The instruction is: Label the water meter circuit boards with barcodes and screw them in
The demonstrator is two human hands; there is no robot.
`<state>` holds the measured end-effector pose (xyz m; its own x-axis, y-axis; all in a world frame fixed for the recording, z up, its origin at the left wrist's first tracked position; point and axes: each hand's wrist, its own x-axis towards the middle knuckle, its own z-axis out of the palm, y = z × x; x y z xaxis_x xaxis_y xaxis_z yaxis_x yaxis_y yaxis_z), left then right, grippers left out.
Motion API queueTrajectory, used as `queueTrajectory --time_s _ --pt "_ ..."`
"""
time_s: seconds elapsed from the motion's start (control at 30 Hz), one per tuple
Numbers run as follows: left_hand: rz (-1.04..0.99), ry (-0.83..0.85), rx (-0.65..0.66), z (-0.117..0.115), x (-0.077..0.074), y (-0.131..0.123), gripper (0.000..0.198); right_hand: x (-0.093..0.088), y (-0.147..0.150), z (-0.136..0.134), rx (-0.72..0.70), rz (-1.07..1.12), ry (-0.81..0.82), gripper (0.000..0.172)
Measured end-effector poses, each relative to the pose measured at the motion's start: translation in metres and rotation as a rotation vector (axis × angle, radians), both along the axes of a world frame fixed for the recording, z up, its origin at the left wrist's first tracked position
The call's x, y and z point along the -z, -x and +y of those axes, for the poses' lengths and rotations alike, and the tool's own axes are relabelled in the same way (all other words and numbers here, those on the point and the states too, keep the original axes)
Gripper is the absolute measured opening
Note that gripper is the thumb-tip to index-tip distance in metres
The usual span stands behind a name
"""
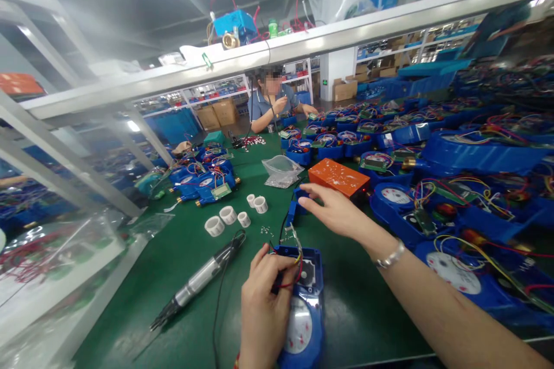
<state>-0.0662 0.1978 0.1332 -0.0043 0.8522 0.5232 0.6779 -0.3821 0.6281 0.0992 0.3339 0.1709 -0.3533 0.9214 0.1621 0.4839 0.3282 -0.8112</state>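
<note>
In the head view, my left hand (269,294) is closed, fingertips pinching the thin red, yellow and black wires (299,253) of a blue water meter (319,323). The meter lies face up at the table's front, its round dial (298,326) partly covered by my hand. Its upper compartment (312,268) lies uncovered. My right hand (331,207) reaches forward, thumb and fingers apart, beside a small blue holder (292,212) with a black cord. Its fingertips overlap the holder's top; contact I cannot tell. An orange box (340,176) stands just beyond that hand.
An electric screwdriver (199,279) with a cord lies at left. Several white tape rolls (228,215), tiny loose screws (266,232) and a clear plastic bag (281,171) are ahead. Blue meters crowd the right side (393,196) and far left (205,181). A co-worker (270,101) sits opposite, beneath a shelf (173,83).
</note>
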Motion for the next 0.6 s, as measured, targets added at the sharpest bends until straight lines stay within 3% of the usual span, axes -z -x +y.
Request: queueTrajectory --time_s 0.13,0.27,0.33,0.47,0.6 --pt "-0.187 0.004 -0.180 -0.004 0.009 -0.005 0.007 0.031 0.023 0.036 0.173 -0.129 0.051 0.034" --pt "-0.234 0.011 -0.198 -0.005 0.012 -0.009 0.010 0.075 0.038 0.045 0.198 -0.124 0.095 0.023" --pt "-0.243 -0.004 -0.197 -0.005 0.012 -0.010 0.010 0.087 0.038 0.045 0.200 -0.049 0.085 0.020" --pt "-0.250 0.000 -0.197 -0.006 0.012 -0.013 0.009 0.086 0.025 0.038 0.200 0.232 0.028 0.013" --pt "-0.215 -0.039 -0.180 -0.008 0.013 -0.017 0.010 0.074 0.004 0.010 0.113 0.556 0.032 0.020"
